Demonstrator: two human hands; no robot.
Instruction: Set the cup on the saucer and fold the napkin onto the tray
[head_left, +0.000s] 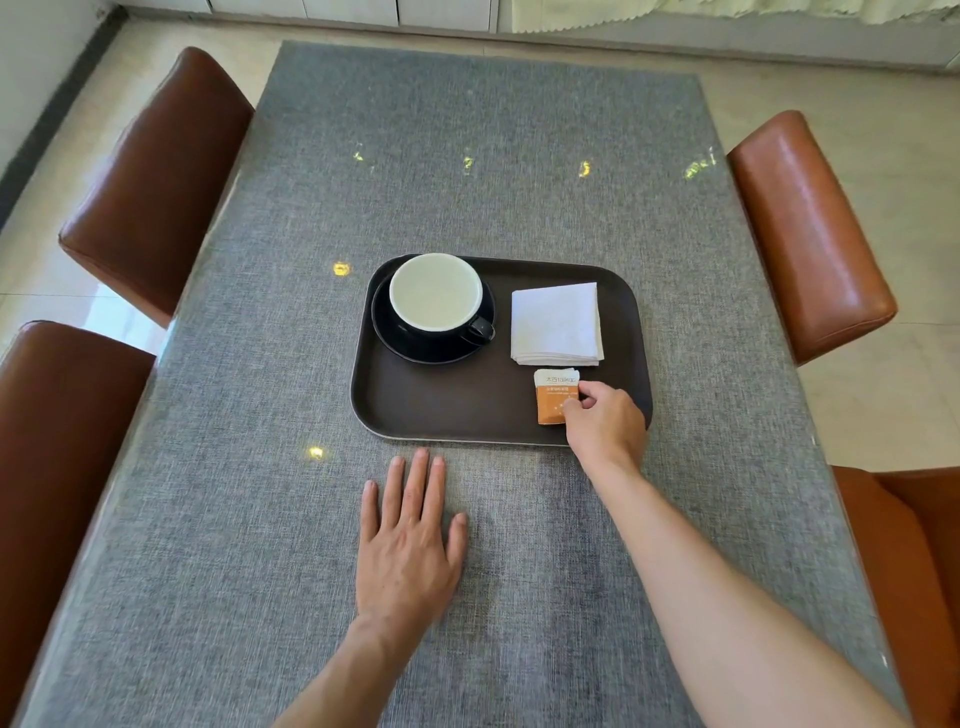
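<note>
A dark cup (435, 292) with a pale inside stands on a black saucer (405, 343) at the left of the brown tray (447, 405). A white napkin (556, 323), folded into a square, lies on the tray's right half. Just below it lies an orange and white sachet (552, 396), pinched at its right edge by the fingers of my right hand (605, 420). My left hand (410, 535) rests flat on the table in front of the tray, fingers spread, holding nothing.
The tray sits mid-table on a grey woven cloth (260, 467). Brown leather chairs stand at both sides: two on the left (156, 176), (62, 447), two on the right (805, 234), (909, 571). Pale floor lies beyond.
</note>
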